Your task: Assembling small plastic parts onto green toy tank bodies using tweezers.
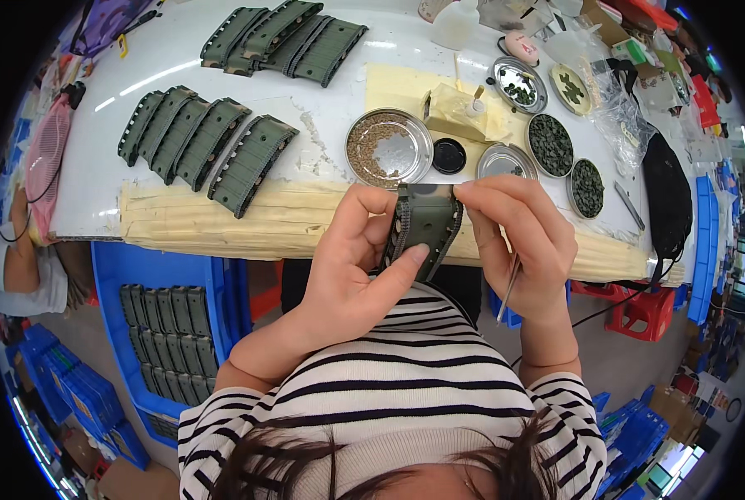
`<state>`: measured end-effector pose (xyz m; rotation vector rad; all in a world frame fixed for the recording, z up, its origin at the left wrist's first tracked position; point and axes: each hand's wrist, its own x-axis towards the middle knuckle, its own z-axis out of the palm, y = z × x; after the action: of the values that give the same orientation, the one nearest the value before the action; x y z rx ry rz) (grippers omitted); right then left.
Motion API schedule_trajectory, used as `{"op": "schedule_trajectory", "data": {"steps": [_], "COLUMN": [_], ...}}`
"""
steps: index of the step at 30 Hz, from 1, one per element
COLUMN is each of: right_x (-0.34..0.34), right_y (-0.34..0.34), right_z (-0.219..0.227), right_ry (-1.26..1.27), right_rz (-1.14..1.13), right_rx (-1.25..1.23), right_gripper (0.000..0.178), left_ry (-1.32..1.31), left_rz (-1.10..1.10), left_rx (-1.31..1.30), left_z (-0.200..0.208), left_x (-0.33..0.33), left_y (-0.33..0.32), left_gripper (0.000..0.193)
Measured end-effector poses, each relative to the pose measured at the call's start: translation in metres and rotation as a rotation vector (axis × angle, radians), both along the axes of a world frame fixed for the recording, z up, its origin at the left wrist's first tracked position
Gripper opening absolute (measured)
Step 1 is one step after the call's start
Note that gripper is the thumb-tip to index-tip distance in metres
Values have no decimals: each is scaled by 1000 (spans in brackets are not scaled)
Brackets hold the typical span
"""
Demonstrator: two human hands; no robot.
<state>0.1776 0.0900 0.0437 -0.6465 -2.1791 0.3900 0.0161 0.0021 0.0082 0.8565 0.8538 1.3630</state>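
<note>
My left hand (347, 279) is closed around a curved dark green camouflage panel (432, 221) with small studs along its side edges, the thumb lying across its face. My right hand (529, 237) touches the panel's upper right corner with thumb and forefinger; whether a small piece sits between them is hidden. A thin metal tool (508, 293), its kind unclear, is tucked in the curled fingers of that hand and points downward. Just beyond the panel stands a round metal dish (410, 146) with small brown pieces. Several similar green panels (253, 162) lie in two groups at the left of the table.
Dishes of dark green pieces (550, 146) stand at the right, near a black round lid (449, 156) and a yellowish taped block (456, 117). Yellow padding (222, 221) lines the table edge. A blue crate (110, 317) holds more panels below left. Another person's arm (22, 267) shows far left.
</note>
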Motion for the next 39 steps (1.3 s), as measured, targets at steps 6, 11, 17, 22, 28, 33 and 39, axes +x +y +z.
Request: {"op": "schedule_trajectory", "data": {"steps": [6, 11, 17, 22, 28, 33, 39], "right_x": [1, 7, 3, 6, 12, 16, 13], "right_y": [1, -2, 0, 1, 3, 3, 6], "right_z": [-5, 2, -7, -12, -12, 1, -1], "right_ry": [39, 98, 102, 121, 158, 45, 33], "right_rz": [39, 40, 35, 20, 30, 34, 53], "right_rx": [-87, -347, -109, -116, -292, -364, -246], "right_gripper": [23, 20, 18, 17, 18, 19, 18], "left_ry": [116, 85, 155, 135, 56, 34, 29], "left_rz": [-20, -36, -17, -31, -60, -69, -86], "left_rx": [40, 47, 58, 60, 2, -46, -98], "left_z": [-2, 2, 3, 4, 3, 5, 11], "left_x": [-5, -5, -1, 0, -2, -3, -5], "left_y": [-2, 0, -1, 1, 5, 2, 1], "left_gripper": [32, 32, 32, 32, 33, 32, 32]}}
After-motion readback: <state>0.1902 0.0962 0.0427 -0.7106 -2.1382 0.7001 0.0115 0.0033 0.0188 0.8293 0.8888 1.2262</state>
